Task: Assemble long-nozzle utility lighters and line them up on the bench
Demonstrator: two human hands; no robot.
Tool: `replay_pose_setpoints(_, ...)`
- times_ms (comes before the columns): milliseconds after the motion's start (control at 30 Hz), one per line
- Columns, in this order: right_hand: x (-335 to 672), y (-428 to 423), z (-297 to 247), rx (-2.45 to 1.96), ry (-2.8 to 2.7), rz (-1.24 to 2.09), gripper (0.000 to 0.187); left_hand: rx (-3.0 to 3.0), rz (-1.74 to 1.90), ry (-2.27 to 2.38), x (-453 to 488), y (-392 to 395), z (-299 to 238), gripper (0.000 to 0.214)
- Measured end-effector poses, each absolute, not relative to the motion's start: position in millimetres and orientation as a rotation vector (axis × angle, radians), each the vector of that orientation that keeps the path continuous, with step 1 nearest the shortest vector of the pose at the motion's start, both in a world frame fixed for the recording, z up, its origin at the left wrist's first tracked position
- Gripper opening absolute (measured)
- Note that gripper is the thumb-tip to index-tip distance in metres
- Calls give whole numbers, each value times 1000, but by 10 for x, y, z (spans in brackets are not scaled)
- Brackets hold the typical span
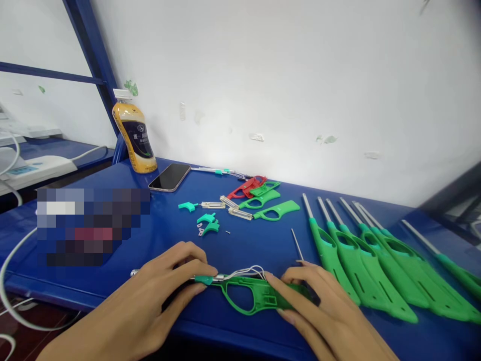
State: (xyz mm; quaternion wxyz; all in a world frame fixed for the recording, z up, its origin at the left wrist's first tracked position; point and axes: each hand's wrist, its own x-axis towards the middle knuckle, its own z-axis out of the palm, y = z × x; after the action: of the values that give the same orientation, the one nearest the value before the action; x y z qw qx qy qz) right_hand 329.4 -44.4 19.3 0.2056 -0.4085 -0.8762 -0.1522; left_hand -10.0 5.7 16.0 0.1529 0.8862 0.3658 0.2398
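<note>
Head view is showing both hands working at the lower centre of the frame on a green lighter shell (251, 297) lying on the blue table (158, 235). The left hand (165, 288) is pinching the teal collar (205, 279) at the shell's front end, and the right hand (319, 308) is grasping its rear, beside white wires (248, 271). Finished green lighters (376, 273) are lying in a row at right. Loose parts (248, 200), a phone (170, 177) and a bottle (134, 140) are sitting further up.

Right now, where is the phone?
In the head view, the phone lies at the back left of the blue table, just right of the orange bottle.
</note>
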Motion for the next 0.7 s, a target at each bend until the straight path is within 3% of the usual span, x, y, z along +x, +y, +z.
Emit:
replay_pose_setpoints(433,3297,-479,175,-1161,-2347,-454,40,2449,845,1060,-104,84,102,25)
replay_pose_setpoints(700,3251,-476,201,-1167,-2342,-436,39,2561,759,1031,-98,90,145,36)
